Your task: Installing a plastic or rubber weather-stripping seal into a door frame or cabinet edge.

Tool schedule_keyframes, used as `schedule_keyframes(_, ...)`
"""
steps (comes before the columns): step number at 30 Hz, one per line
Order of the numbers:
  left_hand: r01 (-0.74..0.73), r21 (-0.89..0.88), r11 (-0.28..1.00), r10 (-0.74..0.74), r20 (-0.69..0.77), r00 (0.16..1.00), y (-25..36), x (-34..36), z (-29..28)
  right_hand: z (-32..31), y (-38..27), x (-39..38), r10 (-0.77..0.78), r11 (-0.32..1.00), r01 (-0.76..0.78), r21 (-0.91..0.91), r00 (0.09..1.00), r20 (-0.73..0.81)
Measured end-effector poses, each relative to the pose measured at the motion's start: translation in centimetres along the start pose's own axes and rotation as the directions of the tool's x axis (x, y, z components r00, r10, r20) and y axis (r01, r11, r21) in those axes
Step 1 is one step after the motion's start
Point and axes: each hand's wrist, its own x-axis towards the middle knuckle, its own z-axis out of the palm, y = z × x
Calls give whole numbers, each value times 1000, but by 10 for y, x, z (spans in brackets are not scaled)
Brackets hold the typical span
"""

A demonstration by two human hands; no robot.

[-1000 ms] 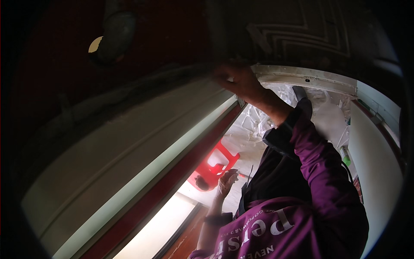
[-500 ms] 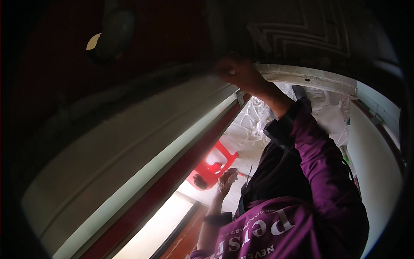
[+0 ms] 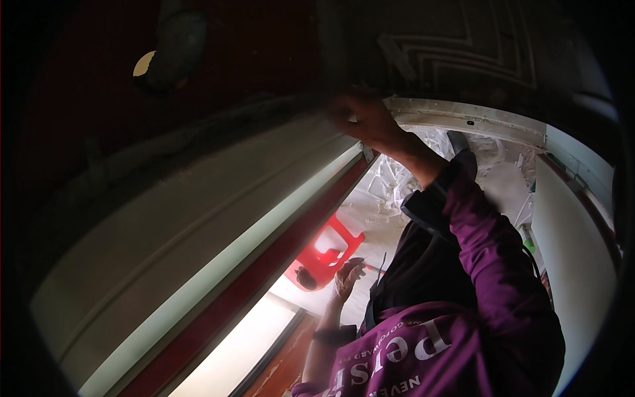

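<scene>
My right hand (image 3: 368, 121) reaches up across the scene to the dark upper edge of a pale panel (image 3: 198, 205). Its fingers are curled and closed at that edge. Shadow and blur hide the fingertips and whatever they pinch. Lower down, my left hand (image 3: 344, 280) is held in front of my body with its fingers bent together. A thin reddish stick (image 3: 374, 268) shows beside its fingertips, but I cannot make out whether the hand grips it. Behind the left hand stands a red plastic stool (image 3: 324, 256).
A dark red frame rail (image 3: 264, 261) runs diagonally below the panel. Crumpled clear plastic sheeting (image 3: 390, 175) covers the floor beyond. At upper left is a dark surface with a round hole (image 3: 143, 63) and a grey pipe (image 3: 177, 49). A pale door-like panel (image 3: 569, 251) stands at right.
My right hand and forearm have shifted slightly left and down along the panel's edge. My left hand has hardly moved.
</scene>
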Motion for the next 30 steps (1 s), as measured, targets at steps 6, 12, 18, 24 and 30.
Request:
schedule_keyframes(6, -12, -2, 1000, 12, 4, 1000, 1, -1, 0, -5, 3, 5, 12, 987, -11, -159, 1000, 5)
schedule_keyframes(12, -22, -58, 998, 21, -14, 1000, 3, -2, 4, -8, 11, 9, 7, 995, -9, -96, 1000, -15)
schedule_keyframes(18, 0, -51, 999, 0, -10, 1000, -5, -2, 7, -8, 11, 0, 369, 861, -349, 369, 929, 17)
schedule_keyframes(24, -3, -48, 999, 3, 10, 1000, -1, -4, 10, 10, 9, -7, 515, 439, -248, 864, 857, -16)
schedule_keyframes(30, -2, -54, 999, 2, 0, 1000, -8, -6, 11, -3, 20, -5, 270, 844, -214, 492, 962, -45)
